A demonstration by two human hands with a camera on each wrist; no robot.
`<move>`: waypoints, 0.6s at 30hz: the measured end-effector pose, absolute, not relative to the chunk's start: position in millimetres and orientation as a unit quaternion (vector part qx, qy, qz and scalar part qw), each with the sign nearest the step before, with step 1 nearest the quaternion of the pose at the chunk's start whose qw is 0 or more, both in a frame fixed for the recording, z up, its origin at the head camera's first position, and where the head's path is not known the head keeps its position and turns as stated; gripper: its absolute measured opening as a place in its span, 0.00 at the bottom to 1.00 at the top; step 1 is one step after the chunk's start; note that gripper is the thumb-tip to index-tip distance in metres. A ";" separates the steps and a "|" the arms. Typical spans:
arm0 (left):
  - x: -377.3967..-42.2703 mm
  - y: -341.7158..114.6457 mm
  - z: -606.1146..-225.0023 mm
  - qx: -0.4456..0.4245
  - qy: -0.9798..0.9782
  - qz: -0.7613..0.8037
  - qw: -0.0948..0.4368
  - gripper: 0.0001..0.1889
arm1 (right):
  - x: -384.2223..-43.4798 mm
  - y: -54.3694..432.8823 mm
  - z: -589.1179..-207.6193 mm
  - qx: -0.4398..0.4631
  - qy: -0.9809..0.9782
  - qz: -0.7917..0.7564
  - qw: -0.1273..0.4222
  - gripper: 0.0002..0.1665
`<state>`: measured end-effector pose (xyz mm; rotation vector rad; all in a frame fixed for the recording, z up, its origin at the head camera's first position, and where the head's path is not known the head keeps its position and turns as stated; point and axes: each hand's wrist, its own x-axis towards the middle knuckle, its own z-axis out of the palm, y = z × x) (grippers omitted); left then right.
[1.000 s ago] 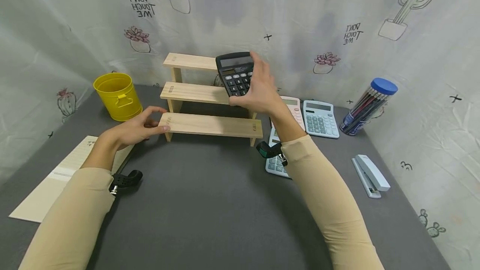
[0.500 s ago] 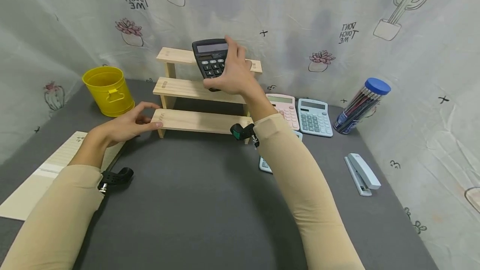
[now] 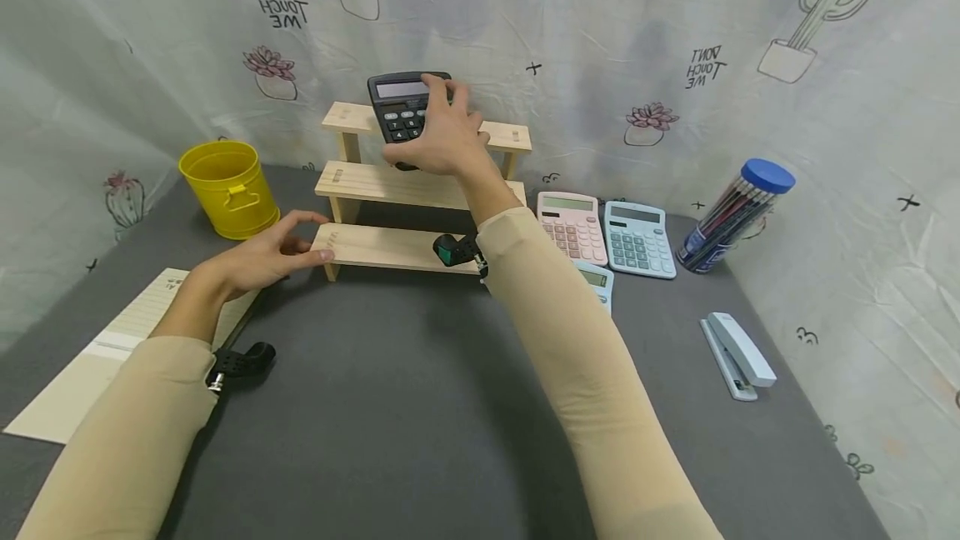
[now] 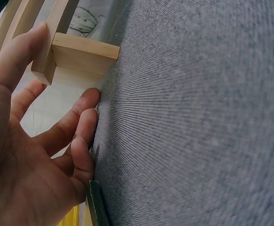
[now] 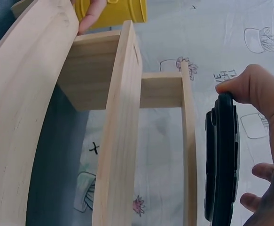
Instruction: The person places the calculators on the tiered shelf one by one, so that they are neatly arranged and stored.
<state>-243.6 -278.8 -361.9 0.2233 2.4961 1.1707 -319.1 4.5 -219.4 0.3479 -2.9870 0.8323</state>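
Note:
My right hand (image 3: 446, 136) holds a black desk calculator (image 3: 397, 119) by its right side, screen and keys facing me. It overlaps the top board of a three-tier wooden shelf (image 3: 390, 246) in the head view. In the right wrist view a gap shows between the calculator (image 5: 221, 160) and the uppermost board (image 5: 188, 141). My left hand (image 3: 255, 263) pinches the left end of the lowest board between thumb and index finger. The left wrist view shows that hand (image 4: 33, 155) beside the shelf leg (image 4: 85, 52), its other fingers near the tabletop.
A yellow bucket (image 3: 228, 194) stands left of the shelf, near an open notebook (image 3: 63, 394). To the right are a pink calculator (image 3: 570, 232), a blue calculator (image 3: 640, 240), another partly behind my sleeve (image 3: 597, 280), a tub of pencils (image 3: 735, 211) and a stapler (image 3: 738, 354).
My right hand has carried the black calculator left and a little upward, from the shelf's right half toward the top tier's middle-left. My left hand stays at the lowest board's end.

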 end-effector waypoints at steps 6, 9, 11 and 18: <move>-242.2 -277.6 -362.0 0.082 0.891 0.410 0.174 0.41 | -325.7 -6.4 -221.8 0.097 -0.965 0.246 0.007 0.59; -240.9 -278.3 -361.5 0.082 0.892 0.411 0.173 0.41 | -328.9 -12.4 -223.3 0.091 -0.965 0.244 0.011 0.58; -240.6 -277.8 -361.9 0.082 0.890 0.413 0.173 0.41 | -330.8 -15.7 -224.3 0.085 -0.966 0.244 0.015 0.59; -241.3 -278.0 -362.7 0.080 0.889 0.417 0.170 0.41 | -333.9 -27.2 -226.4 0.061 -0.971 0.228 0.025 0.62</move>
